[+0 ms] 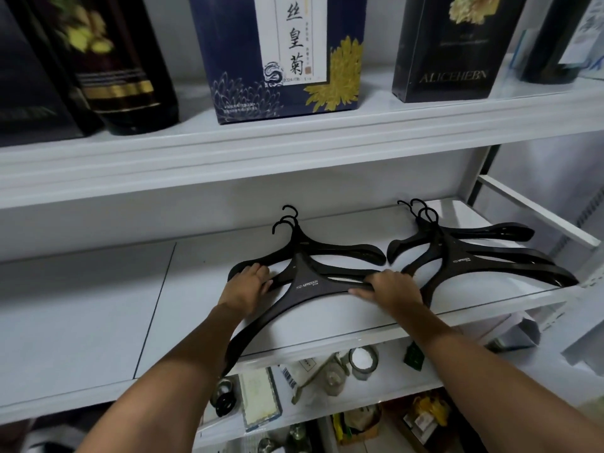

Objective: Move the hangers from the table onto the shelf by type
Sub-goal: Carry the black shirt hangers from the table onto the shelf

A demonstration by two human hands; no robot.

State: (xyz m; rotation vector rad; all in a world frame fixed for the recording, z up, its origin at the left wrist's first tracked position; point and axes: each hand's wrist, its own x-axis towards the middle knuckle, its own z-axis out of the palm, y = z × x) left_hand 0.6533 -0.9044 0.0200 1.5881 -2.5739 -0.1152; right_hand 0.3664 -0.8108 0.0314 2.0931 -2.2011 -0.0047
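Step in hand: setting hangers down on the middle shelf (pixel 98 305); the worktop they come from is not in view.
Left stack (pixel 330 248): black wide-shouldered hangers piled flat, hooks pointing to the back of the shelf, near the middle of the board.
Top hanger (pixel 304 284): lies askew on the left stack, its left arm running down past the shelf's front edge, so it seems not yet settled.
Left hand (pixel 250 284): fingers curled over the left-hand arms of the left stack; which hanger it grips I cannot tell.
Right hand (pixel 390 289): closed on the right arm of the top hanger, thumb lying along its lower edge.
Right stack (pixel 464 256): a second pile of black hangers just beside the first, arm tips nearly touching it, no hand on it.
Type: both piles look much alike from here; the difference between them is not readable.
Next move calls for: probably turning the top hanger square to its pile and sliding it back from the edge before letting go.
Risk: the overhanging arm may tip it off the shelf.
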